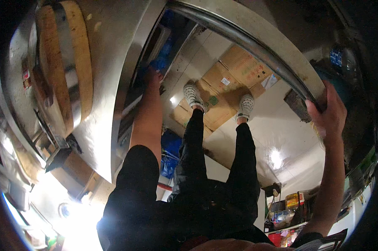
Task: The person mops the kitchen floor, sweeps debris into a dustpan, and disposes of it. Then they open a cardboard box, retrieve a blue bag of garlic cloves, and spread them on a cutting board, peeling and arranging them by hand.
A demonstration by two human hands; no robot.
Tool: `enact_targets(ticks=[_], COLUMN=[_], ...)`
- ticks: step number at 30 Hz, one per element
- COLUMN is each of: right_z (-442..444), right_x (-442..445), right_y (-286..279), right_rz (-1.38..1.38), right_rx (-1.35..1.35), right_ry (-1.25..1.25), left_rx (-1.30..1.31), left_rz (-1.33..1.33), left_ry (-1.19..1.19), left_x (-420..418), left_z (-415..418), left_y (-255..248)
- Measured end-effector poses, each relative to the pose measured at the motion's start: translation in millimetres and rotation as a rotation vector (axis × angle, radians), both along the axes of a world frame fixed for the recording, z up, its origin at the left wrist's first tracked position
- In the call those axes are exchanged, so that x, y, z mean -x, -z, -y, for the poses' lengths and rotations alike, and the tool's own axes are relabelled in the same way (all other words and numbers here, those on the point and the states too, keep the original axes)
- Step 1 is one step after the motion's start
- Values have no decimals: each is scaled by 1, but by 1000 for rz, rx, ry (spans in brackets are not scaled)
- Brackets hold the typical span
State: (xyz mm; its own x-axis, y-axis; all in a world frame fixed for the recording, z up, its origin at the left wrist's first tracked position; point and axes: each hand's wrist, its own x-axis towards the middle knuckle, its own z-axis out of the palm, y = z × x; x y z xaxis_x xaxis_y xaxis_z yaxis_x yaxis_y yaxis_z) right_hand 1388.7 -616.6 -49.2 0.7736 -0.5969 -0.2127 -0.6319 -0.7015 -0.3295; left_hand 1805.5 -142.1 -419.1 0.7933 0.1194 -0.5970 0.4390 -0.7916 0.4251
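Observation:
My right hand (332, 114) is wrapped around the edge of a pale door or lid (289, 53), its thumb on the inner side. A dark strip like a rubber gasket (239, 34) runs along that edge. On the other side, my left hand (154, 78) reaches into the shadowed inside of a cabinet (142, 59), possibly a fridge or freezer. Blue plastic (165, 51) shows beside its fingers. Shadow and blur hide whether they hold anything.
Flattened cardboard (220, 97) lies on the tiled floor (283, 135) under my shoes. A striped wooden object (65, 62) is at the left. Low on the right, a rack (273, 216) holds bottles. Bright light glares at lower left.

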Motion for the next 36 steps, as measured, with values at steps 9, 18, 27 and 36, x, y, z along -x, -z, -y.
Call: enact_targets(ticks=[9, 18, 27, 36], right_z=[-13, -43, -56, -89], right_x=[10, 2, -10, 8], right_y=[7, -5, -26, 4], right_rz=[3, -72, -295, -31], right_rx=[85, 136, -84, -144], right_ry=[0, 14, 107, 73], left_rx=[506, 298, 623, 545], left_rz=[-81, 184, -233, -418], left_ry=[-390, 426, -720, -38], left_x=[-23, -7, 165, 270], left_z=[38, 31, 52, -55], left_y=[-25, -11, -213, -443])
